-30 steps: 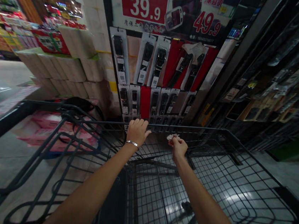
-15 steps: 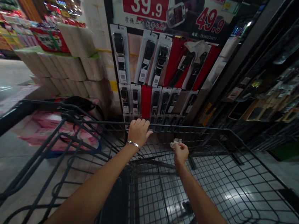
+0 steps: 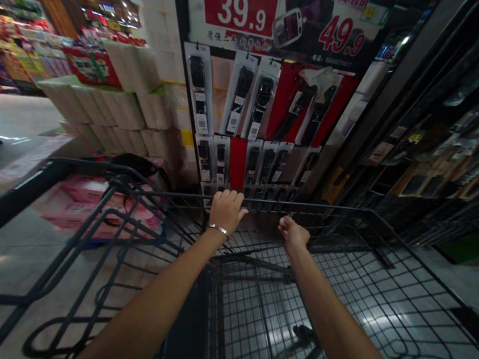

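Note:
Fingers of my left hand (image 3: 226,212) wrap over the far rim of a dark wire shopping cart (image 3: 326,209); a metal bracelet (image 3: 218,230) circles that wrist. To its right, above the cart's basket, my right hand (image 3: 294,232) is closed on a small crumpled whitish tissue (image 3: 283,222), most of which is hidden by the fingers. Beyond the rim, packaged belts (image 3: 240,97) hang in rows on a display rack, below a red price sign (image 3: 240,5).
White paper packs (image 3: 102,102) are stacked at the left, with pink packages (image 3: 78,202) on the floor before them. Dark hanging goods (image 3: 432,171) fill the right side. The cart's black handle (image 3: 10,201) lies at the left.
The view has shifted slightly, so most things sit further right. My right hand has turned, and less of the tissue shows. My left hand keeps its hold on the rim.

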`<state>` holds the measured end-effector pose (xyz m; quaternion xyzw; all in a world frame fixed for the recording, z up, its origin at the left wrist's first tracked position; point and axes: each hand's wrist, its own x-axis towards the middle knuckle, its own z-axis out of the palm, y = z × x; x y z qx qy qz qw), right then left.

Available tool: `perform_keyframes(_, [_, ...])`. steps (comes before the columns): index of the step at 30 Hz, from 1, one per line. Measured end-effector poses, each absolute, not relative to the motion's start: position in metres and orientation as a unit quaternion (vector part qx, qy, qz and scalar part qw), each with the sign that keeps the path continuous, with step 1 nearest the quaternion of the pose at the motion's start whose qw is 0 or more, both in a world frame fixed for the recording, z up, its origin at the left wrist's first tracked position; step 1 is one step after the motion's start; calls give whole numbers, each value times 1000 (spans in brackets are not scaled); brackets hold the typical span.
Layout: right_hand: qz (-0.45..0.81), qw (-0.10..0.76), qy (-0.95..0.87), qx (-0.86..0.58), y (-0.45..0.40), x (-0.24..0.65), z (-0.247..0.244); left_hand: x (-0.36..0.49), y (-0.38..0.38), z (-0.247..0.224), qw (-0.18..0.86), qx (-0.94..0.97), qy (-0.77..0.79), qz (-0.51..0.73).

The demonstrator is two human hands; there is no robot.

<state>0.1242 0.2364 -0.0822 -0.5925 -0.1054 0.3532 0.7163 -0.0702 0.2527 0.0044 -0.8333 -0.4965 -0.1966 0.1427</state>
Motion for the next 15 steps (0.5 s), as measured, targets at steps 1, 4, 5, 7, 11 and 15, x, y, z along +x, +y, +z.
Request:
perform_keyframes(1, [347,713,-75,-604,237,123,-73,-70,253,4,142,-833,-497,-198])
perform_keyframes(4, [335,718,-50,-609,236,119,-46,-70,253,4,142,-833,-497,-198])
perform_keyframes(5, [330,721,-50,-608,235,118,-38,-70,253,4,142,-833,-496,-198])
perform_keyframes(7, [310,730,-57,-607,233,120,-26,-70,253,3,145,-833,-496,-198])
perform_keyframes(11, [224,755,-148,-598,229,131,-17,-70,253,4,145,-834,-495,-199])
perform_keyframes(15, [129,699,-307,-633,225,136,-29,-70,253,5,141,-835,-496,-195])
